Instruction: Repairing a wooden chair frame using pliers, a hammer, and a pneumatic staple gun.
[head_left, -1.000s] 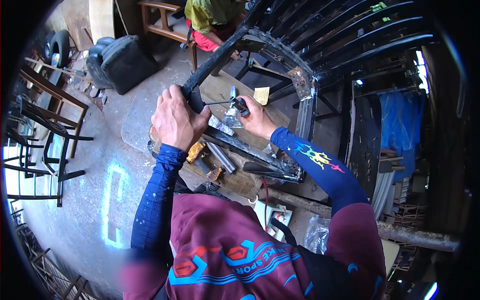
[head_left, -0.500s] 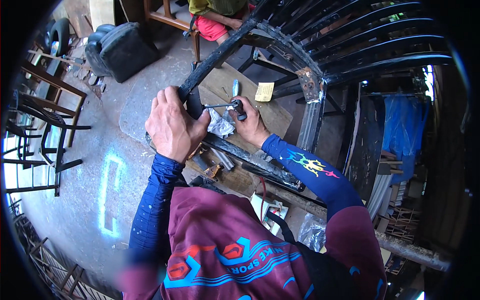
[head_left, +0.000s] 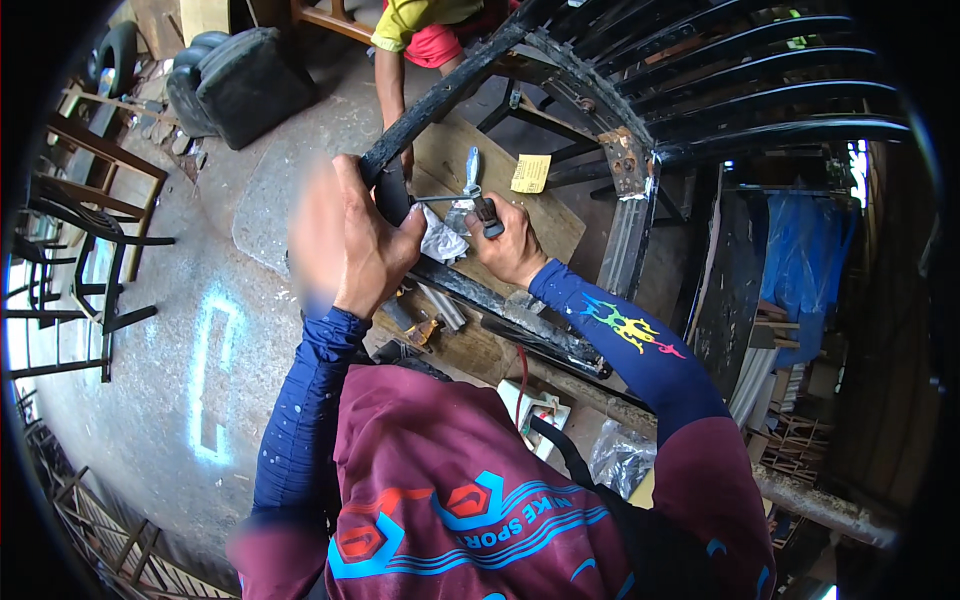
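From my remote seat I watch through the head camera, and I take the black chair frame (head_left: 447,98) as my landmark. At its near left corner, my wearer's left hand (head_left: 355,235) is clasped around the wood, thumb lying toward the inside; the outer fingers are blurred, so I cannot tell how tightly they press. The right hand (head_left: 512,245) is inside the frame's opening, fingers curled in a narrow grip on a thin-shafted hand tool (head_left: 488,215) with a dark handle. Its shaft points across the opening to the inner side of that same corner; I cannot tell whether the tip is seated in anything.

Seen through the frame, below it, I make out a wooden board (head_left: 545,230) carrying a crumpled white cloth (head_left: 442,238), a blue-handled tool (head_left: 472,168) and a yellow paper slip (head_left: 531,174). A co-worker's bare arm (head_left: 390,85) comes down beside the frame's left rail. Long black slats (head_left: 750,92) extend from the frame's far right side, and a dark armchair (head_left: 255,85) sits well apart, beyond its left.
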